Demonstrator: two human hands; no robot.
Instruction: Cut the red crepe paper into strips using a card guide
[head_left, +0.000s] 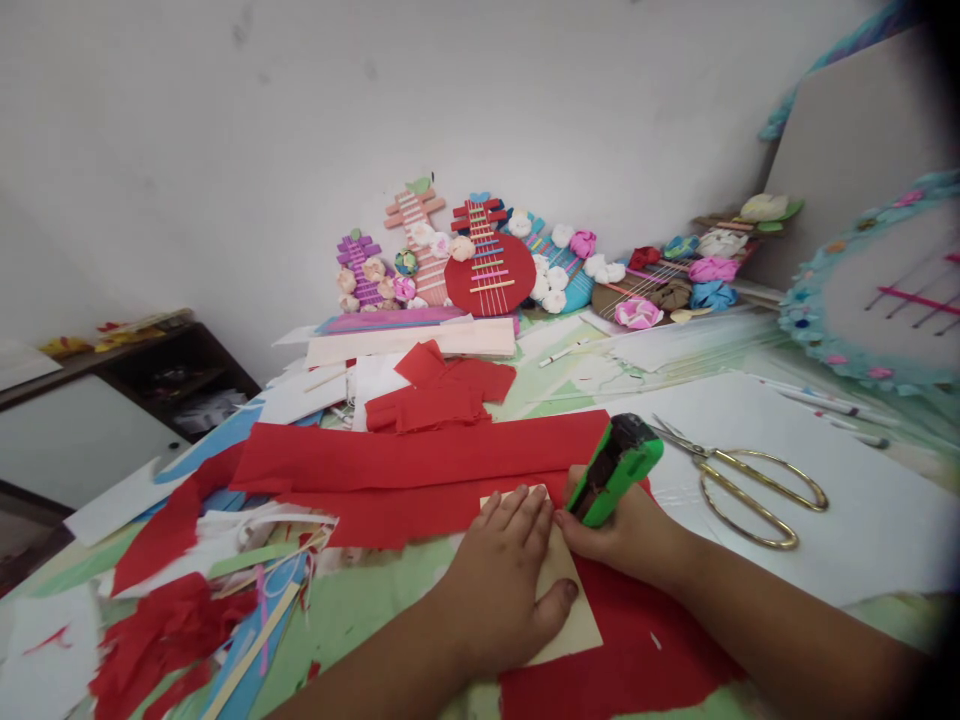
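Observation:
My left hand (pixel 504 570) lies flat, fingers stretched out, pressing a small beige card (pixel 574 620) onto a sheet of red paper (pixel 420 470). My right hand (pixel 626 530) is closed around a green and black utility knife (pixel 615 468), its lower end at the card's right edge, close to my left fingertips. The blade itself is hidden by my fingers.
Gold-handled scissors (pixel 750 490) lie on white paper to the right. Folded red paper (pixel 439 395) sits behind, red scraps (pixel 165 630) at the left. Paper guitars and flowers (pixel 480 260) line the wall. A round teal-edged craft (pixel 885 290) stands far right.

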